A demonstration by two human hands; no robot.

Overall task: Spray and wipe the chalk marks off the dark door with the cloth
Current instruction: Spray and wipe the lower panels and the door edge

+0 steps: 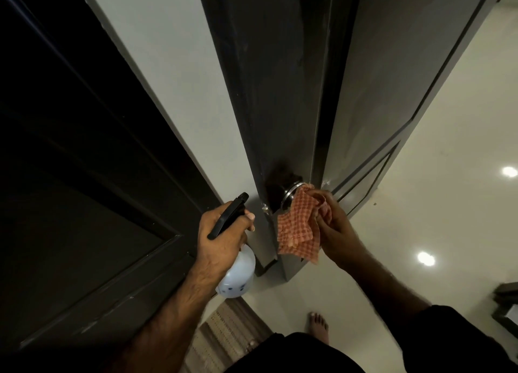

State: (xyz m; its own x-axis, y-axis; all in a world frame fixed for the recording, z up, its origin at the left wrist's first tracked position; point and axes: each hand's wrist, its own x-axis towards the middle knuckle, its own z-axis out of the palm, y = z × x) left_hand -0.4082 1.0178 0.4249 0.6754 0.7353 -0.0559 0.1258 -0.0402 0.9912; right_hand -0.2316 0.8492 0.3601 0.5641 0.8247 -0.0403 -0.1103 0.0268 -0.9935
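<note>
Head view: left hand (221,232) grips spray bottle (236,274); right fingers (322,201) pinch cloth (298,227) (by doorknob (290,196)).

Home hallway: dark door (280,92), doormat (224,333), tiled floor (434,176).

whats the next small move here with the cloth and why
Probably rub the checked cloth round the door knob and up the door edge: the right hand already holds it against the knob, pale smears show higher up, and the left hand grips the spray bottle ready.
</note>
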